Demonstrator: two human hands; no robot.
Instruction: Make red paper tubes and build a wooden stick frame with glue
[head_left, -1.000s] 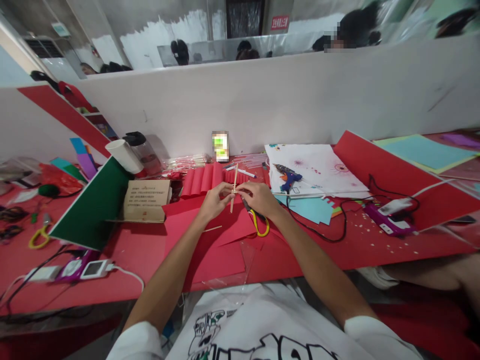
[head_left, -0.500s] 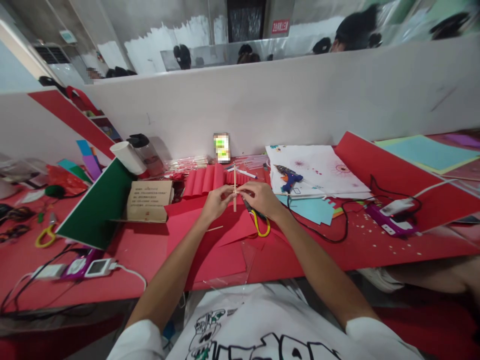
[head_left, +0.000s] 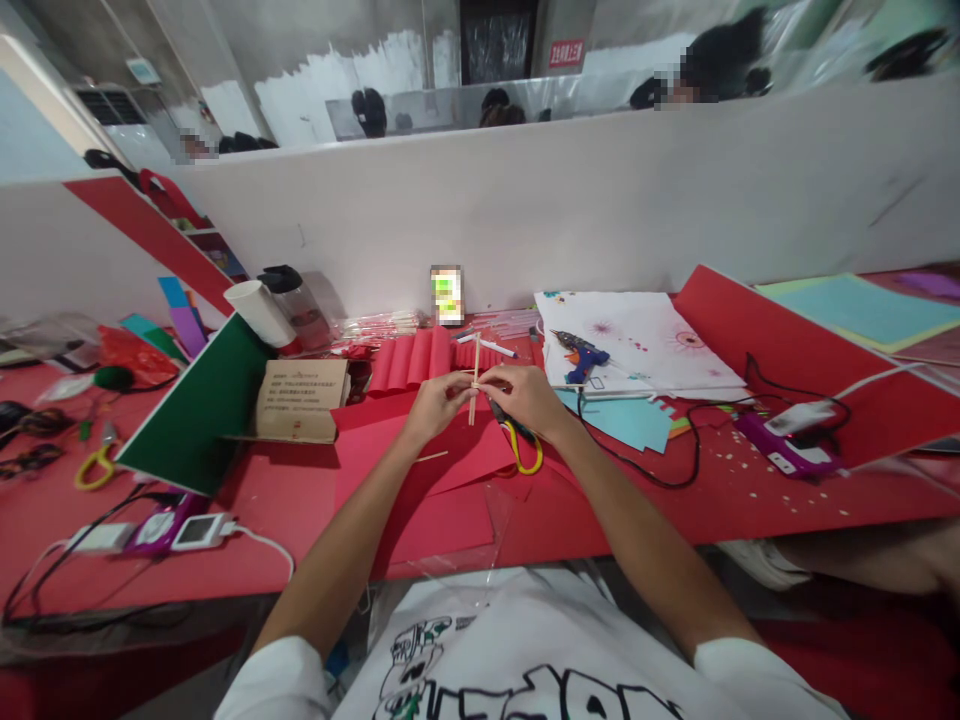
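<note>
My left hand [head_left: 439, 404] and right hand [head_left: 526, 400] both pinch a thin stick [head_left: 472, 408] near its middle, presumably to steady it, beyond the tabletop's [head_left: 720, 495] front edge.

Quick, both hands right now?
Left hand: closed, fingertips pinching the thin pale stick near its middle.
Right hand: closed, fingertips pinched at the same spot on the stick; finer grip details too small to tell.

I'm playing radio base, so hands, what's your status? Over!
Bare left hand and bare right hand: pinching thin, pale, wooden-looking stick. Stick: over red paper sheets. Possibly in the way: yellow-handled scissors, partly hidden by right hand.
</note>
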